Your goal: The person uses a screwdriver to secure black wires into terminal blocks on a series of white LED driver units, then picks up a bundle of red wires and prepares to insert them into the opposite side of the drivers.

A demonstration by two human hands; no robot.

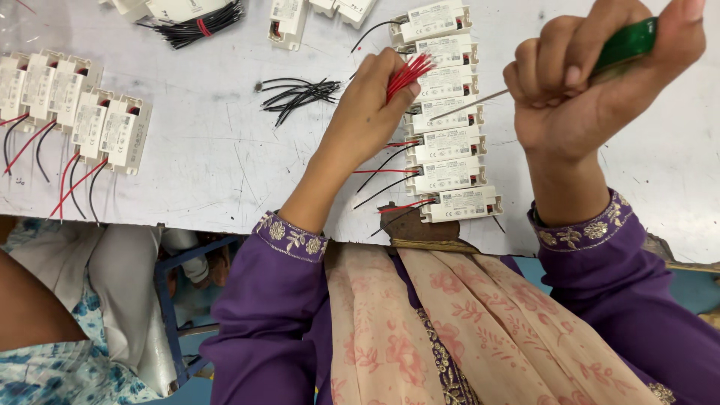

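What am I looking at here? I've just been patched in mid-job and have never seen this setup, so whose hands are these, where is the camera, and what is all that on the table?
The single picture comes from a camera worn on a person's head, looking down at their own two bare hands over a scratched white table. There is no machine.

The left hand grips a bundle of short red wires. The right hand holds a screwdriver with a green handle, its thin shaft pointing at a column of small white boxes. The lower ones have red and black wires sticking out to the left.

At far left lies another row of white boxes, already wired. Loose black wires lie in the middle, and a tied black bundle at the top.

Bottom left, another person's arm shows.
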